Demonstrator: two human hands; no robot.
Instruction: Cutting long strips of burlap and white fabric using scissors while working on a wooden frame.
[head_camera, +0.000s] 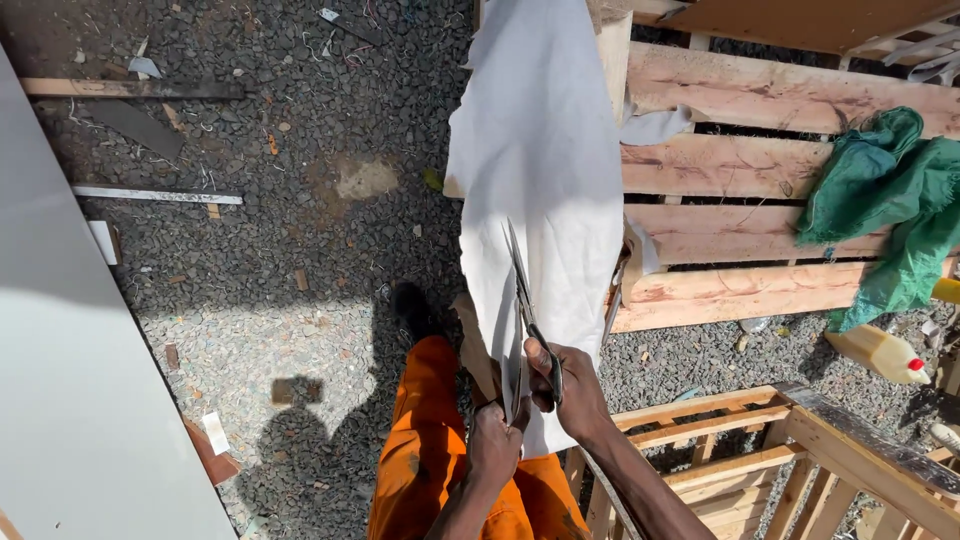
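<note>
Scissors (522, 290) gripped in right hand (570, 385) | left hand (495, 440) pinching white cloth (540, 150) | pallet (760, 180) beside

gravel ground (300, 200), sunlit | wooden pallets (760, 160) | white panel (60, 350) left

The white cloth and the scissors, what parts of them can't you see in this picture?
Head view only:
- The white cloth: its top end is cut off by the picture's upper edge.
- The scissors: the handles are mostly hidden inside the right hand.
- The cloth's near edge is hidden behind the left hand, which pinches it.
- The wooden piece under the cloth is mostly covered by it.
- The yellow bottle: its label is too small to make out.
</note>
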